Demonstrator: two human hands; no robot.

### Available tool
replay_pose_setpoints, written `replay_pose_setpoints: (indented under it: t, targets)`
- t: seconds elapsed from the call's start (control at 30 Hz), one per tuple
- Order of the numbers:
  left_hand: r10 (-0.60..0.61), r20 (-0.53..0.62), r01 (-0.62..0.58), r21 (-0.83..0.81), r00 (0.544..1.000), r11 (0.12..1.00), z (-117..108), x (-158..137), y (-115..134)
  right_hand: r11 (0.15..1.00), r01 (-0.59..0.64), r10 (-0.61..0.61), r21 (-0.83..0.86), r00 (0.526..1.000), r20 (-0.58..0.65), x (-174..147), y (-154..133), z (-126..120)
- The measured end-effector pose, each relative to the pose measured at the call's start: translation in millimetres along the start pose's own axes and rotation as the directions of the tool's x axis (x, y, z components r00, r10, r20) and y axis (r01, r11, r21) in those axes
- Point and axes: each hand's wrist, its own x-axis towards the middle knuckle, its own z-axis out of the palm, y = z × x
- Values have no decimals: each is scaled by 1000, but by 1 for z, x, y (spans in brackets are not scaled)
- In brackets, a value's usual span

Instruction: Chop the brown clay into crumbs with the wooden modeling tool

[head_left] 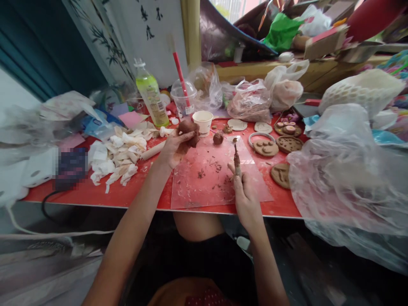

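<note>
My left hand [177,148] is closed around a lump of brown clay [188,129], raised over the left back part of a clear plastic sheet [191,187]. In my right hand [245,189] is a clay-smeared modelling tool [236,159], its thin tip pointing up and away from me. Dark clay crumbs [216,168] lie scattered on the sheet between my hands. A small ball of brown clay [218,138] rests near the sheet's far edge. Just behind the lump stands a white paper cup [202,122], partly covered by it.
Crumpled tissues [117,153] are heaped on the left. Several flat clay discs [264,147] lie at the right, beside a large clear plastic bag [344,178]. A green drink bottle [153,97] and a plastic cup with a red straw [184,100] stand at the back.
</note>
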Motion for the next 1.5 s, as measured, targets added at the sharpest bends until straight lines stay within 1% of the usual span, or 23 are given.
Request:
replay_pose_setpoints:
  t: [0.1, 0.13, 0.2, 0.27, 0.3, 0.4, 0.47, 0.57, 0.7, 0.8, 0.93, 1.07, 1.2, 1.33, 1.5]
  targets:
    - [-27, -122, 13, -106, 992, 994, -1, -1, 2, 1000, -8, 8, 4, 1000, 5, 0, 1, 1]
    - [-15, -155, -8, -147, 988, 989, -2, -1, 2, 1000, -14, 14, 1, 1000, 4, 0, 1, 1]
    - [57, -194, -98, -211, 979, 972, -6, -1, 1, 1000, -16, 16, -5, 1000, 4, 0, 0, 1]
    - [134, -189, -175, -219, 973, 960, -10, -1, -1, 1000, -5, 5, -10, 1000, 2, 0, -1, 1]
    - [149, -174, -184, -207, 973, 961, -12, -1, -3, 1000, 2, -2, -15, 1000, -1, 0, -2, 0]
    - [132, -120, -153, -193, 984, 969, -15, 0, -5, 999, 16, -16, -40, 1000, -13, 0, -4, -1]
    - [91, -114, -114, -210, 989, 971, -14, 0, -4, 998, 18, -19, -56, 1000, -17, 1, -4, -1]
    - [38, -98, -56, -187, 994, 981, -10, -4, 2, 999, 19, -19, -51, 1000, -9, 1, -4, 0]
    - [72, 1, -71, -158, 997, 985, 0, -14, 9, 999, 16, -16, -29, 1000, -5, 1, -3, 0]
    - [62, 37, -55, -159, 997, 986, 7, -18, 10, 999, 15, -15, -37, 1000, -11, 1, -2, 0]
    - [7, 2, -6, -121, 1000, 993, 8, -18, 10, 999, 24, -25, -38, 1000, -10, 1, -2, 0]
    - [-16, 8, 17, -128, 1000, 992, 5, -16, 12, 999, 13, -14, -37, 1000, -14, 0, -2, 0]
    - [-47, -107, 41, -55, 993, 998, 9, -18, 12, 1000, -1, 1, -18, 1000, -8, 1, 0, 1]
    - [-17, -151, 19, 13, 988, 1000, 15, -21, 10, 1000, 10, -10, -16, 1000, -10, 1, -1, 0]
    - [25, -160, -26, -6, 987, 1000, 16, -23, 8, 999, 6, -7, -47, 1000, -18, 1, -1, 0]
